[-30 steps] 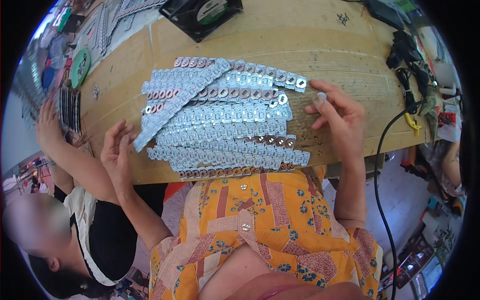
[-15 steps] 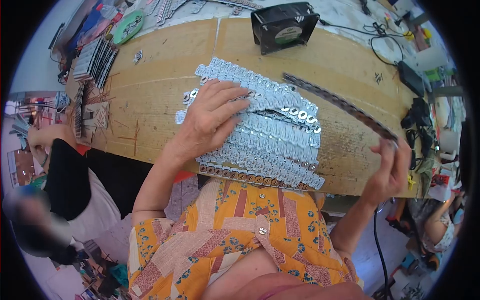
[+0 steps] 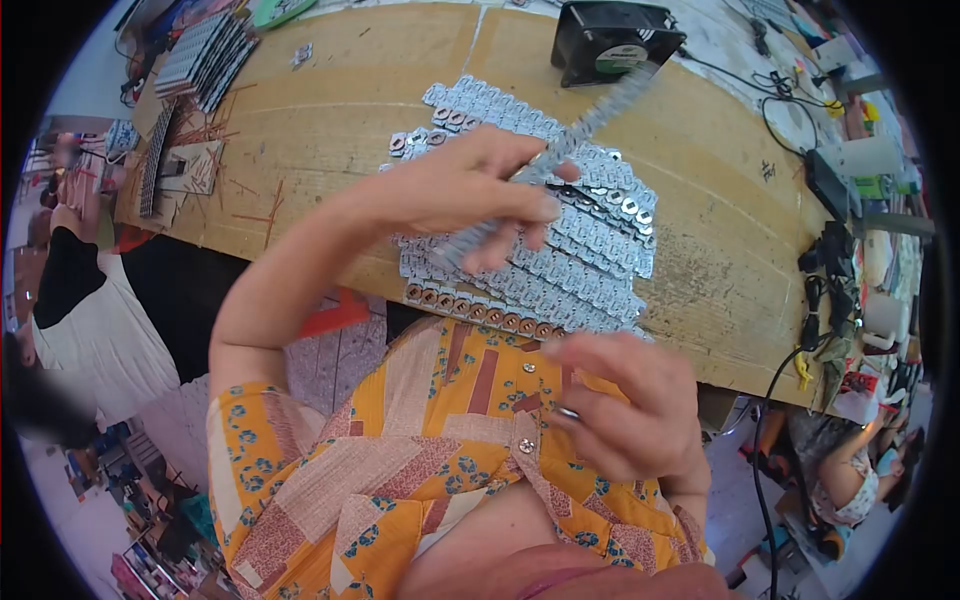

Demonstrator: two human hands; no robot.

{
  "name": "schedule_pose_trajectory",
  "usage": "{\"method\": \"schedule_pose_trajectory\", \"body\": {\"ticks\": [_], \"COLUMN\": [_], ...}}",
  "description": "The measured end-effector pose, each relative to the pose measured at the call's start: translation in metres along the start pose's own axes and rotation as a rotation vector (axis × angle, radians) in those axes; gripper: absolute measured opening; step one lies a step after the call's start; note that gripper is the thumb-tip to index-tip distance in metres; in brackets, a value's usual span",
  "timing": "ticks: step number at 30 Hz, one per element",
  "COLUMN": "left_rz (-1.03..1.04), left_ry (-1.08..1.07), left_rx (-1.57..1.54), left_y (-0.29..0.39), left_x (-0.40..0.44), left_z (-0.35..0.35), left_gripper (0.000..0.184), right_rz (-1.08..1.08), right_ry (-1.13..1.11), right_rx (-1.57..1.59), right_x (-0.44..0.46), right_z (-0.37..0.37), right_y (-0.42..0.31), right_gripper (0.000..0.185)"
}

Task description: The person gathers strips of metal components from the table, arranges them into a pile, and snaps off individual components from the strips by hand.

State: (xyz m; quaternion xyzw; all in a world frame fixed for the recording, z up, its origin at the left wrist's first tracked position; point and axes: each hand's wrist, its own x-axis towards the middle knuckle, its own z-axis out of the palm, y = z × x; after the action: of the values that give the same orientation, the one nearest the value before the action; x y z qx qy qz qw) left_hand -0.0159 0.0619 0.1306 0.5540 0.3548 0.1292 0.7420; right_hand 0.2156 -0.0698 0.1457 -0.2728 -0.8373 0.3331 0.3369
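Note:
My left hand (image 3: 485, 195) is closed around a narrow strip of linked metal pieces (image 3: 603, 112). Motion blurs the strip, which slants up to the right above a pile of similar metal strips (image 3: 580, 255). Those strips lie side by side on the table, pale silver, with copper-coloured centres showing along the nearest one. In front of my shirt, below the pile, is my right hand (image 3: 635, 405). Its fingers are curled and slightly blurred, with a small shiny spot at them that I cannot identify.
A black fan (image 3: 615, 45) stands at the back of the wooden table (image 3: 340, 130). More stacked strips (image 3: 205, 60) lie at the back left, near scattered thin reddish sticks (image 3: 275, 200). Cables (image 3: 785, 110) run along the right. Another person (image 3: 110, 310) sits at the left.
The strip has passed from my right hand to my left, which has lifted off the pile. My right hand has moved left and down towards my body. The view has shifted slightly.

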Motion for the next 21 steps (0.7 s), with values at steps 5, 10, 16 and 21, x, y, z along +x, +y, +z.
{"method": "schedule_pose_trajectory", "body": {"ticks": [5,10,16,21], "left_rz": [0.177,0.503,0.741,0.686], "left_ry": [0.023,0.296,0.264,0.311], "left_rx": [1.07,1.213,1.334,1.449], "left_y": [0.001,-0.017,-0.069,-0.101], "left_x": [0.012,0.012,-0.051,-0.042], "left_z": [-0.049,-0.038,0.017,0.014], "left_gripper": [0.028,0.033,0.109,0.108], "right_rz": [0.404,0.324,0.297,0.321], "right_ry": [-0.262,-0.12,-0.128,-0.113], "right_rx": [0.302,0.11,0.052,0.029], "right_x": [-0.038,-0.034,-0.028,-0.019], "right_z": [0.023,0.043,0.042,0.034], "right_y": [0.035,0.045,0.043,0.035], "right_gripper": [0.009,0.01,0.014,0.017]}}
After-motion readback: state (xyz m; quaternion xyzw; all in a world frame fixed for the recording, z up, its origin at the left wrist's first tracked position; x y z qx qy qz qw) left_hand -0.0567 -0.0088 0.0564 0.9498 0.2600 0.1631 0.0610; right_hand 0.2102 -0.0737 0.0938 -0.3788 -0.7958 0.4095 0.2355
